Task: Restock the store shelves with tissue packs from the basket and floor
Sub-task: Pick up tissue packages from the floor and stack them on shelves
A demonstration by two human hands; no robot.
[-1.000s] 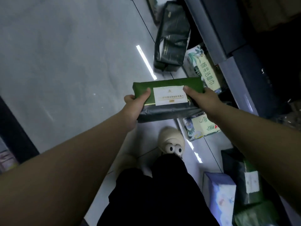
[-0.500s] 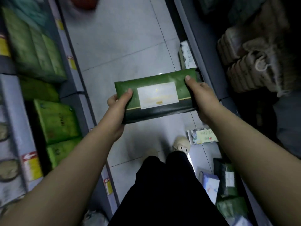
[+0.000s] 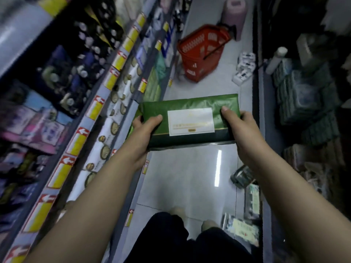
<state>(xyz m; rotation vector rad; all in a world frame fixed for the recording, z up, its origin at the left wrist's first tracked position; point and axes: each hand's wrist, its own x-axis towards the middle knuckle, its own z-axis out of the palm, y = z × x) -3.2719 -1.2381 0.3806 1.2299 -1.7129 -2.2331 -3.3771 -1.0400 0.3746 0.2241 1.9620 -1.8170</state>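
The left hand (image 3: 144,130) and right hand (image 3: 237,124) each clamped an end of the green tissue pack (image 3: 190,120), whose slick wrapper could slip free on reaching toward the shelf (image 3: 106,95).

A green tissue pack (image 3: 190,120) with a white label and a darker lower band is held level at mid-frame, gripped at both short ends. A red basket (image 3: 201,52) stands on the floor at upper centre. More packs (image 3: 251,200) lie on the floor at lower right. Green packs (image 3: 153,86) are shelved left of centre.
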